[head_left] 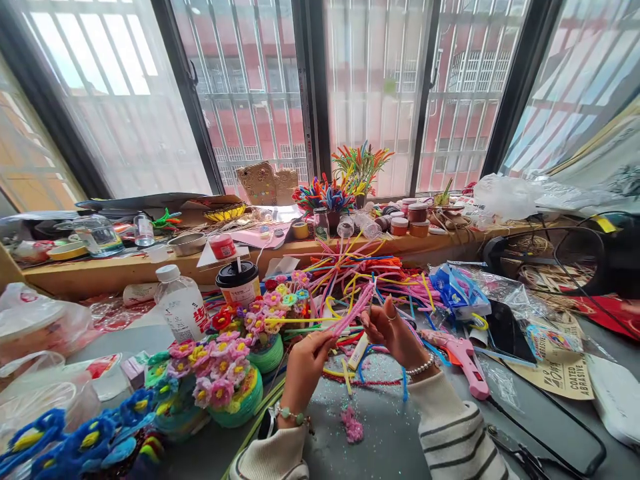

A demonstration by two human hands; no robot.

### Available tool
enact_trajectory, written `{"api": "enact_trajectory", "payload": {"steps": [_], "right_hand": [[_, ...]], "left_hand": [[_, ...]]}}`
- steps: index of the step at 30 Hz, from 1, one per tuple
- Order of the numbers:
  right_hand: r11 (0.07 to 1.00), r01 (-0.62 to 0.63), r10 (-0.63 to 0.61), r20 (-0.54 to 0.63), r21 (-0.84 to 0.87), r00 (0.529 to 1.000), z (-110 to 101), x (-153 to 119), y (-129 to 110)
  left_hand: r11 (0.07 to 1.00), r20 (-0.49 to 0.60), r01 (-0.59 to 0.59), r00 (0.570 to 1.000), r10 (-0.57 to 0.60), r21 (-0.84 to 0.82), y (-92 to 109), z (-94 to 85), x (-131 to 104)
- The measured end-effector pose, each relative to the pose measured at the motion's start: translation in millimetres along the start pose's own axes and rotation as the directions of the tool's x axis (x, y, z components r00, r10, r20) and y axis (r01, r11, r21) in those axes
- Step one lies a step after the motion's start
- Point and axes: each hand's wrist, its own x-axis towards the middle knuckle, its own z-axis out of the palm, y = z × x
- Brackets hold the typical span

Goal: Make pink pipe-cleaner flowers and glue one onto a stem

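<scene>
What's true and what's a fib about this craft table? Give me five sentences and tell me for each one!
1. The glue gun is pink. True.
2. The right hand has a beaded bracelet at its wrist. True.
3. The left hand is holding blue fuzzy sticks. False: its fingers hold pink fuzzy sticks.
4. The cup with the black lid is lying on its side. False: the cup stands upright.
5. The striped sleeves are green and orange. False: they're cream with dark stripes.
</scene>
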Motion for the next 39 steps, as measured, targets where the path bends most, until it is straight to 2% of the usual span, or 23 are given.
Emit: {"api": "enact_trajectory", "payload": {"steps": [4, 10, 24, 29, 34, 36, 39], "right_hand": [[0.999, 0.044, -0.044, 0.011, 0.005, 0.999, 4, -2, 2], [0.996, 0.087, -0.085, -0.047, 0.034, 0.995, 9, -3, 7], [0.989, 0.13, -0.125, -0.068, 0.073, 0.99, 3, -1, 21], [0.991, 0.103, -0.108, 0.064, 0.088, 0.992, 1, -4, 20], [0.997, 0.079, -0.077, 0.178, -0.005, 0.981, -6, -9, 14], [0.997, 0.073, -0.068, 0.188, -0.016, 0.98, -8, -10, 13], [0.994, 0.109, -0.107, 0.131, -0.007, 0.986, -10, -10, 16]], "left_hand": [[0.996, 0.008, -0.027, 1.0, 0.026, 0.083, 0, -0.4, 0], [0.985, 0.028, 0.011, 0.999, -0.016, 0.171, -2, -0.4, 0], [0.981, 0.056, 0.076, 0.995, -0.087, 0.177, -3, 0.5, 1], [0.994, 0.121, 0.048, 0.991, -0.06, 0.095, -5, 2.2, 1], [0.994, 0.268, 0.043, 0.963, -0.015, -0.099, -7, 3.5, 0], [0.982, 0.328, 0.075, 0.944, -0.015, -0.173, -6, 3.8, 0], [0.963, 0.372, 0.11, 0.928, -0.011, -0.246, -6, 4.1, 0]]}}
